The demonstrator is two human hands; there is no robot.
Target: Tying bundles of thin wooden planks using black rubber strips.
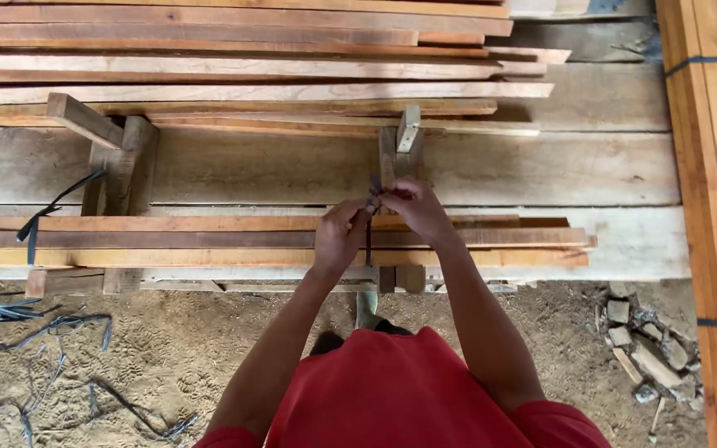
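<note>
Both hands, left hand [339,236] and right hand [412,209], were pinching one dark strap [369,236] over a bundle of three long wood strips [209,239]; another strap [43,217] hung at left.

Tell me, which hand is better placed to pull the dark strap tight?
Probably right: the right hand pinches the dark strap at its top end, while the left hand grips lower.

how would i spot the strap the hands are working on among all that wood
Find the bundle of long planks lying nearest the person. The left hand and right hand pinch a thin dark strap running down across it; another strap at the bundle's left end hangs untouched.
</note>
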